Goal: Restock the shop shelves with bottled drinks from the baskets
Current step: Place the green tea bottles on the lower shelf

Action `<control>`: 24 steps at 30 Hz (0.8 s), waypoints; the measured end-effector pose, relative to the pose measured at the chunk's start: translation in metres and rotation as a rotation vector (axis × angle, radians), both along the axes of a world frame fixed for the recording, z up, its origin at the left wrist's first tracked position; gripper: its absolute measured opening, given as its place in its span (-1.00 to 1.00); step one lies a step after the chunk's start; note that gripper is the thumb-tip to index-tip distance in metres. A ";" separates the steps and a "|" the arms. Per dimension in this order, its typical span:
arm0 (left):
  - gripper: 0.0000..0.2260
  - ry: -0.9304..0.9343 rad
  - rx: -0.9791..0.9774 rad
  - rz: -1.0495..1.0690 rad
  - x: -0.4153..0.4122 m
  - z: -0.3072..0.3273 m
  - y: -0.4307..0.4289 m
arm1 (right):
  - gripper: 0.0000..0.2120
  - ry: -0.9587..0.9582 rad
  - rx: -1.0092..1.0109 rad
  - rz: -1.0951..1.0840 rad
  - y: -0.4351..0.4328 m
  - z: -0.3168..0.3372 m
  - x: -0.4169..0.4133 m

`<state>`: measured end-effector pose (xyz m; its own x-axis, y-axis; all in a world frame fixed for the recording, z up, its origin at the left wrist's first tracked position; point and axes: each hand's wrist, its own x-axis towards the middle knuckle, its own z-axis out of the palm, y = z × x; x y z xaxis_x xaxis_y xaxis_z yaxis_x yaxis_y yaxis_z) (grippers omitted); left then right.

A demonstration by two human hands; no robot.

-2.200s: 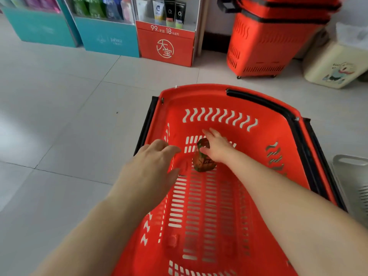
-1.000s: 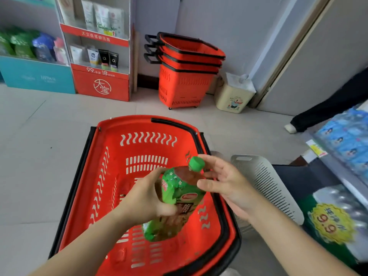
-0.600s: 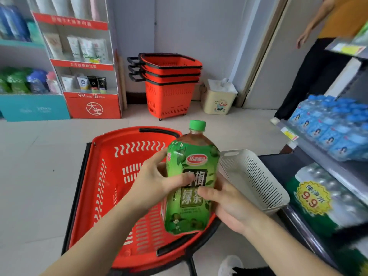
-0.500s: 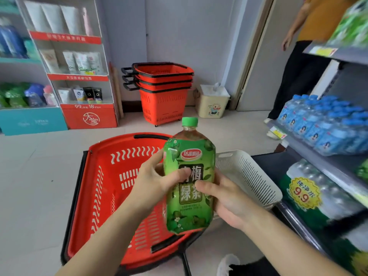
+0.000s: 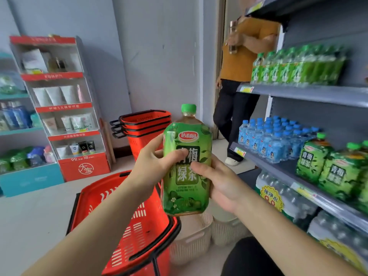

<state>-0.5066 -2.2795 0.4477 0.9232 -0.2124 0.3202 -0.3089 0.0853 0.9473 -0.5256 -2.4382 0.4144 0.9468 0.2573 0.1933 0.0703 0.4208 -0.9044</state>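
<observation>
A green-labelled tea bottle (image 5: 186, 168) stands upright in mid-air at centre frame, green cap on top; both hands grasp it; the left hand (image 5: 153, 166) wraps its left side with the thumb across the label; the right hand (image 5: 221, 182) cups its lower right side, thumb on the front. Below, at lower centre, the red basket (image 5: 111, 194) sits on the floor, its black-rimmed right edge under the bottle's base; two white slotted baskets (image 5: 191, 242) stand just right of it. The grey shelf (image 5: 278, 168) runs diagonally along the right edge of the frame; matching tea bottles (image 5: 312, 158) stand near its front lip, beside blue-capped water bottles (image 5: 274, 140). Pale floor (image 5: 35, 216) spreads at lower left between the basket and a red display stand (image 5: 65, 108); stacked red baskets (image 5: 143, 124) sit behind the bottle; a person in an orange top (image 5: 241, 62) stands at the shelving's far end.
</observation>
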 end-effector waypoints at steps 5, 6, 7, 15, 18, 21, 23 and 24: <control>-0.64 -0.038 -0.029 0.008 -0.011 0.026 -0.021 | -0.48 -0.241 -0.261 -0.262 -0.018 0.021 -0.022; -0.63 -0.039 -0.039 0.012 -0.011 0.029 -0.024 | -0.40 -0.317 -0.368 -0.361 -0.021 0.022 -0.025; -0.63 -0.038 -0.044 0.014 -0.011 0.032 -0.028 | -0.29 -0.395 -0.474 -0.445 -0.024 0.021 -0.029; -0.61 -0.073 -0.066 0.001 0.000 0.031 -0.067 | -0.10 -0.708 -1.032 -0.728 -0.048 -0.005 -0.033; -0.54 -0.057 -0.052 -0.026 0.010 0.027 -0.091 | -0.17 -0.664 -1.105 -0.776 -0.071 -0.007 -0.030; -0.54 -0.032 -0.040 -0.074 0.022 0.022 -0.125 | -0.18 -0.624 -1.097 -0.819 -0.100 -0.014 -0.025; -0.55 -0.030 -0.021 -0.132 0.033 0.018 -0.153 | -0.18 -0.559 -1.087 -0.859 -0.122 -0.023 -0.019; -0.54 -0.028 -0.009 -0.160 0.040 0.015 -0.170 | -0.19 -0.524 -1.070 -0.880 -0.136 -0.027 -0.016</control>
<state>-0.4669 -2.4491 0.4630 0.8683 -0.3532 0.3482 -0.3174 0.1437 0.9373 -0.5414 -2.5738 0.3871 0.7542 -0.1113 0.6471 0.3519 -0.7635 -0.5414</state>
